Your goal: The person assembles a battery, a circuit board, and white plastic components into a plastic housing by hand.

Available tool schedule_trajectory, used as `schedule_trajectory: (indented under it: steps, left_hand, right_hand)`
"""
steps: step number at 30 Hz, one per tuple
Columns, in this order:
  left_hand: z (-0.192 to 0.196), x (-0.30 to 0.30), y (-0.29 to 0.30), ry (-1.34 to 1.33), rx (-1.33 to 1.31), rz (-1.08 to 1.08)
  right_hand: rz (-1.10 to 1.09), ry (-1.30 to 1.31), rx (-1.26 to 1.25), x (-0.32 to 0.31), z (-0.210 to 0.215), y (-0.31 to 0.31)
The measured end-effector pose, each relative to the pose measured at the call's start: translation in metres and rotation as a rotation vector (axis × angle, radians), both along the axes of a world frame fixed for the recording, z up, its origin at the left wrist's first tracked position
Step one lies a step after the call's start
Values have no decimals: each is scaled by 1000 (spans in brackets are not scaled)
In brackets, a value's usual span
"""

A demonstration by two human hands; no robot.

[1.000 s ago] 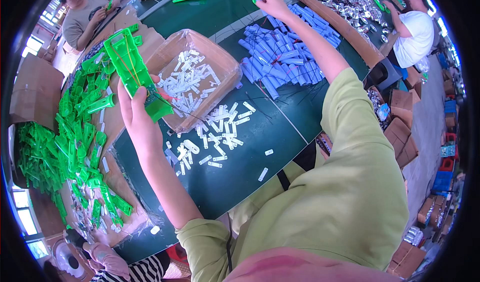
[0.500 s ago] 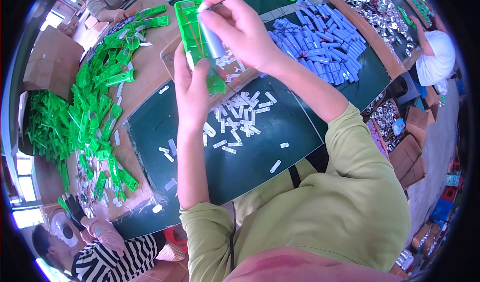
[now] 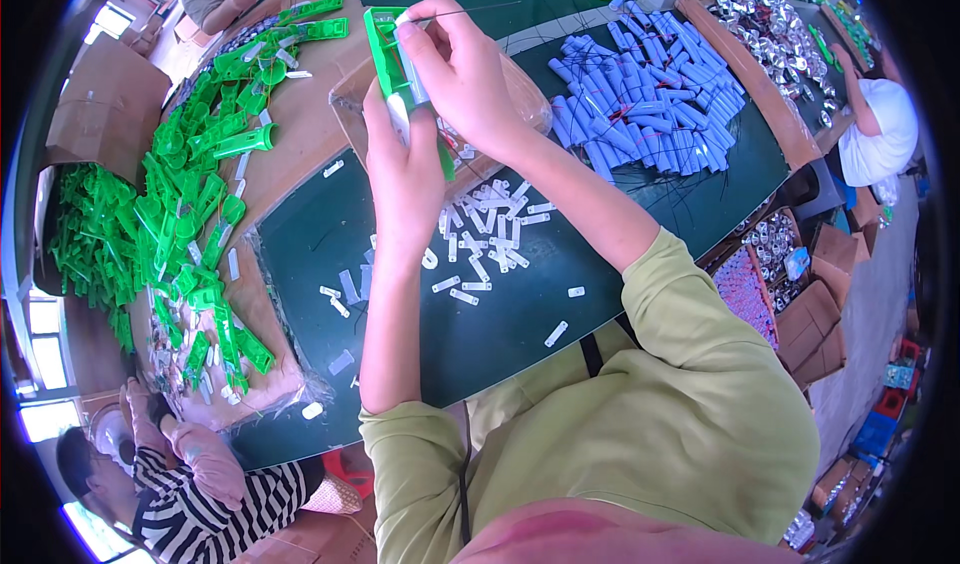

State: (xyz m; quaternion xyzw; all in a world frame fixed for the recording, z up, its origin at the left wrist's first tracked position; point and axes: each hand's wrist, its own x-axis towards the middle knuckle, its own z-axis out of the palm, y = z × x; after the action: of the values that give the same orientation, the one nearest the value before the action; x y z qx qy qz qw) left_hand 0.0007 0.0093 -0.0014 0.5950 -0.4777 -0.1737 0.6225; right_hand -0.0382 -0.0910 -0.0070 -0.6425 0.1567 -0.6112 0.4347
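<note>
My left hand (image 3: 405, 169) grips a long green plastic casing (image 3: 385, 44) and holds it upright above the dark green table mat (image 3: 480, 334). My right hand (image 3: 462, 74) pinches a blue-grey cylinder (image 3: 412, 74) with a thin wire and presses it into the casing's open side. Small white plastic strips (image 3: 480, 234) lie scattered on the mat just below both hands. A pile of blue cylinders (image 3: 650, 104) lies to the right of my right hand.
Many green casings (image 3: 190, 204) are heaped at the left on brown card. A cardboard box of shiny metal parts (image 3: 770, 34) sits at the far right. Other people sit at the table's top left, right and bottom left. Cardboard boxes (image 3: 800, 314) stand on the floor.
My right hand came back from the blue pile with a cylinder and joined my left hand at the green casing. The casing has risen toward the top of the view.
</note>
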Motion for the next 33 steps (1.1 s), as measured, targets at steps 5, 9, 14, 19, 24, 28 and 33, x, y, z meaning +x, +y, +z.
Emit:
schedule_trajectory:
  steps: [5, 9, 14, 19, 24, 28, 33]
  left_hand:
    - [0, -4, -1, 122, 51, -24]
    - [2, -3, 0, 108, 62, -38]
    - [-3, 13, -1, 196, 116, -69]
    - [13, 47, 18, 401, 22, -67]
    - [43, 95, 49, 452, -225, 240]
    - [65, 101, 78, 480, -323, 425]
    - [58, 102, 74, 491, -315, 424]
  right_hand:
    - [-65, 67, 1, 1, -4, 0]
    - [-173, 86, -90, 5, -12, -8]
    - [183, 95, 96, 18, -21, -10]
    - [570, 14, 395, 5, 26, -13]
    - [257, 816, -240, -9, -14, -86]
    - [440, 1075, -681, -10, -65, -103]
    - [412, 1261, -783, -13, -63, -96]
